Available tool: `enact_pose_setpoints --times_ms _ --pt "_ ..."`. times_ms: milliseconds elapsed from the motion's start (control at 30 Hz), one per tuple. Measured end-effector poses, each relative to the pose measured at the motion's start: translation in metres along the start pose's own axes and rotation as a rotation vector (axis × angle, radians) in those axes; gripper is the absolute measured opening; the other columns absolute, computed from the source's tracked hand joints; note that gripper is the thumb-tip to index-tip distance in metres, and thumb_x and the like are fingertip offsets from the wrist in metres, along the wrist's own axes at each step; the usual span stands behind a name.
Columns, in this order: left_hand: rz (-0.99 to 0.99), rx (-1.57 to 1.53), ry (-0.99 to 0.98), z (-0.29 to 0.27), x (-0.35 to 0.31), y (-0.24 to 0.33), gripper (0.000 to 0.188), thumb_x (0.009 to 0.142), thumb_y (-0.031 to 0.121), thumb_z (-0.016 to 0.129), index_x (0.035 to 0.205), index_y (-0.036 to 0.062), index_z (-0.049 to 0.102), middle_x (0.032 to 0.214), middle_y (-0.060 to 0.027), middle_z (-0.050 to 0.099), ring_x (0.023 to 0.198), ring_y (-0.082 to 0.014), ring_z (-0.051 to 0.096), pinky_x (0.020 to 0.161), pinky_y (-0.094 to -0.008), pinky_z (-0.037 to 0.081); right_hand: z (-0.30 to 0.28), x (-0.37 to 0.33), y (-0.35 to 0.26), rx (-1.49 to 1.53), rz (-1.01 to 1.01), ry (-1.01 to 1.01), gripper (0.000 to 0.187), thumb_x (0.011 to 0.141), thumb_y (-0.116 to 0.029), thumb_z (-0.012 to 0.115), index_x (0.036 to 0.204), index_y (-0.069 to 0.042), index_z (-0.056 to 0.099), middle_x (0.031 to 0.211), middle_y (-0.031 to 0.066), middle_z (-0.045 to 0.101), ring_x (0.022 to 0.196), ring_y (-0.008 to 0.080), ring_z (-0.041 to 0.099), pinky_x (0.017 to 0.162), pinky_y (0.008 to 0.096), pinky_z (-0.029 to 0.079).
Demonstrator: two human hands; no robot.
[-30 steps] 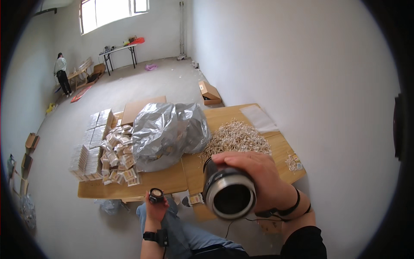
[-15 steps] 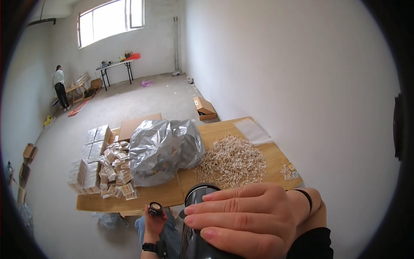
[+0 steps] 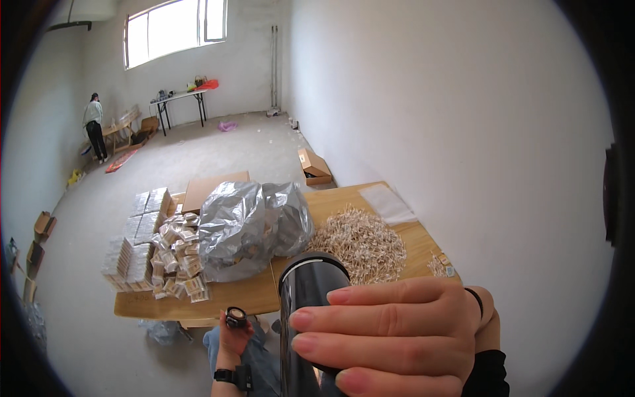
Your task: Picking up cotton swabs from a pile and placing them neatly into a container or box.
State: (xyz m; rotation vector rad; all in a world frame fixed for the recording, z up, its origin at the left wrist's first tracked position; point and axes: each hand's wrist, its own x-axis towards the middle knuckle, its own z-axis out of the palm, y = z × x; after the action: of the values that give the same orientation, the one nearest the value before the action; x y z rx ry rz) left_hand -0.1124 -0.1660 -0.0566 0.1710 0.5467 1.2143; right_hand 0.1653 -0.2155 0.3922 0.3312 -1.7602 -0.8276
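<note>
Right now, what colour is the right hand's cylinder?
The cylinder is glossy black, clearest in the head view.

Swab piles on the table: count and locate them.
2: a large pile, right of the silver plastic; a small pile, near the right edge of the table. Others may hide behind the plastic.

Silver plastic bag (image 3: 231, 225) on wooden tabletop (image 3: 248, 291). Left of bag: loose packets (image 3: 169, 241), then stacked packs (image 3: 140, 258). Right of bag: heap of cotton swabs (image 3: 364, 246), white sheet (image 3: 389, 204) behind heap. Far behind bag: white-topped table (image 3: 178, 96), person (image 3: 94, 122), window (image 3: 175, 32).
</note>
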Motion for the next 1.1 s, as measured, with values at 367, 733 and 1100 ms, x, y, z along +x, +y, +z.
enact_pose_setpoints --times_ms 367,733,1100 --pt "0.004 0.012 -0.016 -0.008 0.004 0.0 0.063 0.093 0.066 0.042 0.1 0.0087 0.067 0.083 -0.0142 0.07 0.073 -0.0298 0.066 0.069 -0.0432 0.055 0.01 0.018 -0.023 -0.074 0.356 0.148 0.038 0.077 -0.017 0.08 0.099 -0.006 0.051 0.081 0.0109 0.072 0.075 0.022 0.074 0.069 0.0341 0.062" --pt "-0.012 0.02 -0.04 -0.008 0.007 -0.001 0.064 0.092 0.067 0.043 0.099 0.0082 0.067 0.083 -0.0139 0.07 0.073 -0.0297 0.067 0.069 -0.0429 0.055 -0.005 0.013 0.009 -0.079 -0.065 -0.051 0.033 0.08 -0.02 0.075 0.1 -0.008 0.052 0.084 0.0103 0.073 0.08 0.0221 0.074 0.075 0.0352 0.062" --pt "0.015 0.009 -0.039 -0.014 0.007 -0.002 0.061 0.092 0.066 0.044 0.099 0.0103 0.067 0.082 -0.0135 0.07 0.072 -0.0296 0.067 0.068 -0.0431 0.056 -0.007 0.022 -0.008 -0.092 0.012 -0.062 0.036 0.079 -0.017 0.076 0.104 -0.009 0.05 0.088 0.0103 0.073 0.084 0.0221 0.074 0.079 0.0354 0.061"
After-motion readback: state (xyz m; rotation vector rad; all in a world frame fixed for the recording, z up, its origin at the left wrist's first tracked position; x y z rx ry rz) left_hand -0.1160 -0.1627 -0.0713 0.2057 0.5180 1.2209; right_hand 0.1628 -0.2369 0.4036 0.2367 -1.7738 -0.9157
